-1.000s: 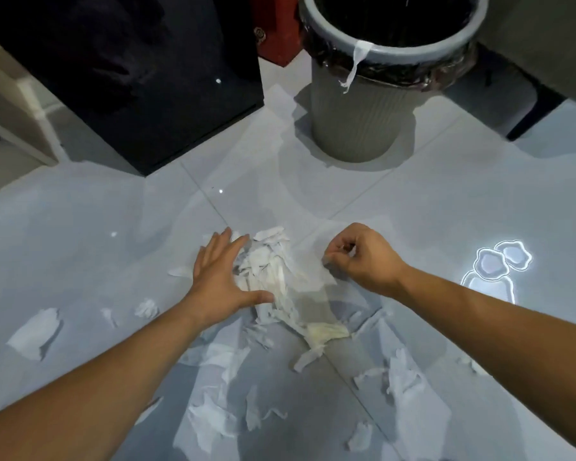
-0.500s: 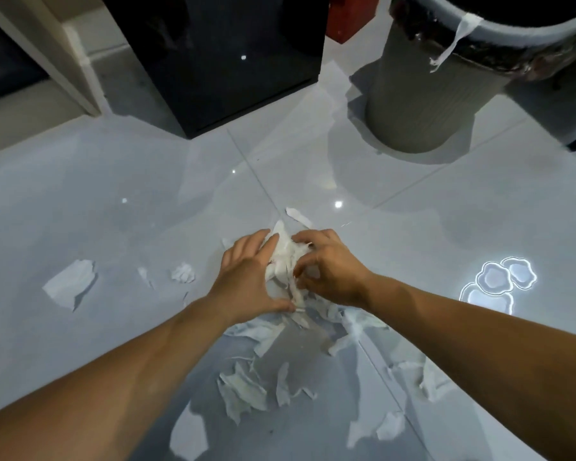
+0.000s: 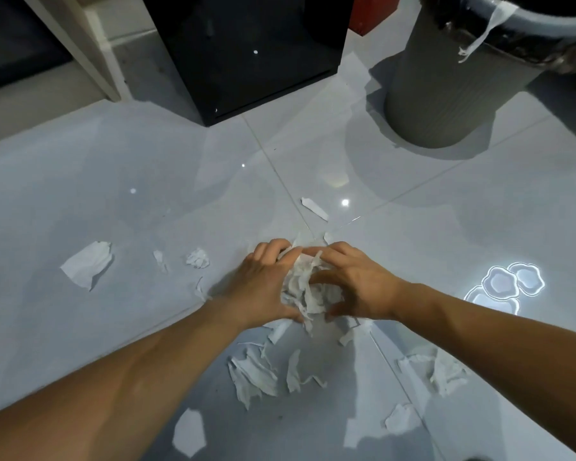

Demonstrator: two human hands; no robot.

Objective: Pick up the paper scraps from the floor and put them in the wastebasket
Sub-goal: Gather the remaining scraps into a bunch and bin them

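Note:
A bunch of white paper scraps [image 3: 308,287] is squeezed between my two hands just above the grey tiled floor. My left hand [image 3: 263,284] cups it from the left and my right hand [image 3: 356,284] from the right, fingers curled around it. Loose scraps lie around: a large piece [image 3: 87,263] far left, a small crumpled one [image 3: 197,258], a strip [image 3: 314,208] ahead, torn pieces [image 3: 256,374] below my hands and more [image 3: 444,372] at the right. The grey wastebasket [image 3: 453,91] with a dark liner stands at the upper right.
A black cabinet [image 3: 246,44] stands at the top middle, with a pale wooden frame [image 3: 80,48] to its left. Something red [image 3: 373,11] sits behind the wastebasket. A bright lamp reflection [image 3: 506,284] glows on the floor at the right.
My hands came together and closed around the pile, gathering the scraps into a bunch that now sits slightly off the floor. The view shifted, so the wastebasket lies further right.

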